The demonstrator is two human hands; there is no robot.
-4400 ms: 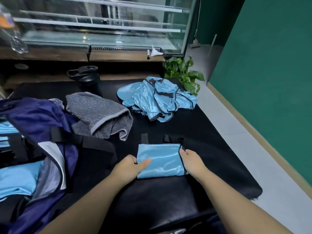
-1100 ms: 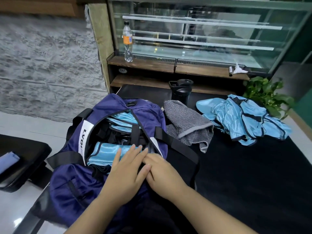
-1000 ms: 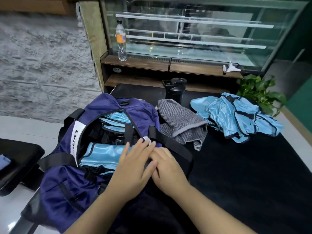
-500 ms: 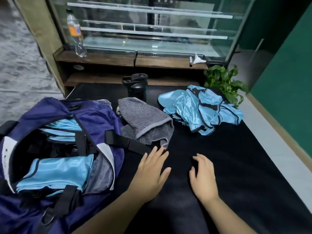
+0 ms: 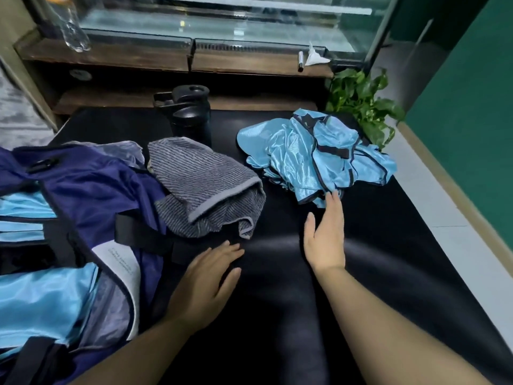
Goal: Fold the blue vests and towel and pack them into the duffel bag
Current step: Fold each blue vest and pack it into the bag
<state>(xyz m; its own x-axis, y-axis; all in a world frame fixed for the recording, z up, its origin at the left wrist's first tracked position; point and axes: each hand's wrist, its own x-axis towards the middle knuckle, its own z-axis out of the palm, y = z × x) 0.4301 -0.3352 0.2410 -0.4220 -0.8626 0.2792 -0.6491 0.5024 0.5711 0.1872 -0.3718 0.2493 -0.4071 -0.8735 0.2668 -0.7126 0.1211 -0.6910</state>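
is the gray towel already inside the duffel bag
No, the towel lies on the black table, leaning on the bag, not inside it.

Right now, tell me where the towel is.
In the head view the towel lies crumpled left of centre on the black table, against the duffel bag, in front of the black bottle, left of the vest pile.

One towel (image 5: 205,187), one duffel bag (image 5: 83,190), two hands.

Dim, soft, edge-warped; glossy sheen.
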